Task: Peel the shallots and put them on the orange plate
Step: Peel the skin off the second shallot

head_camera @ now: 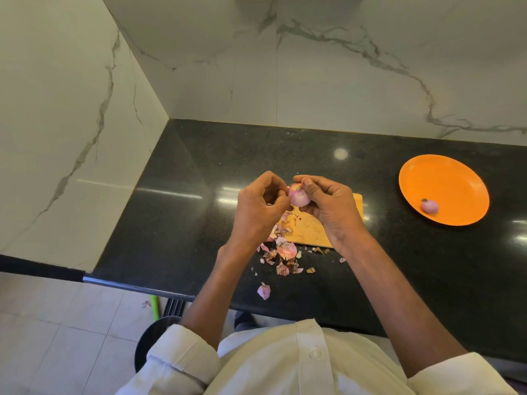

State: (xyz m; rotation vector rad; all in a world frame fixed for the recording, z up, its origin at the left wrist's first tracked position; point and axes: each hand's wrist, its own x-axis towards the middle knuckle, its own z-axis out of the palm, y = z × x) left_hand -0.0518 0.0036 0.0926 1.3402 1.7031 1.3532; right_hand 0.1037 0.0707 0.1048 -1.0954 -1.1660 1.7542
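Both hands met above the board (310,229): our right hand (332,208) cupped a shallot (299,195) from the right, thumb laid over its top and fingers curled beneath, while our left hand (258,208) was closed with its fingertips pinched against the shallot's left side. We could not tell whether a strip of skin sat in that pinch. The shallot looked pale pink and mostly bare, held clear of the wood. A second shallot (429,206), peeled but with a dark stub at one end, lay on the plate (445,178), near its front rim; the plate stood well to the right of the board. Peels (285,252) lay scattered over the board's near left corner and onto the counter (199,172) in front of it, with one loose pink piece (264,291) closer to the counter's edge. We saw no writing, brand or label on anything. The counter was black, polished and speckled, throwing back several light glares. White marble with grey veins covered the wall (328,67) behind and the wall on our left, the two meeting at a corner. Pale floor tiles (57,337) showed lower left, where a peel scrap lay beside a green stick (155,307). Our white sleeves were rolled above the forearms.
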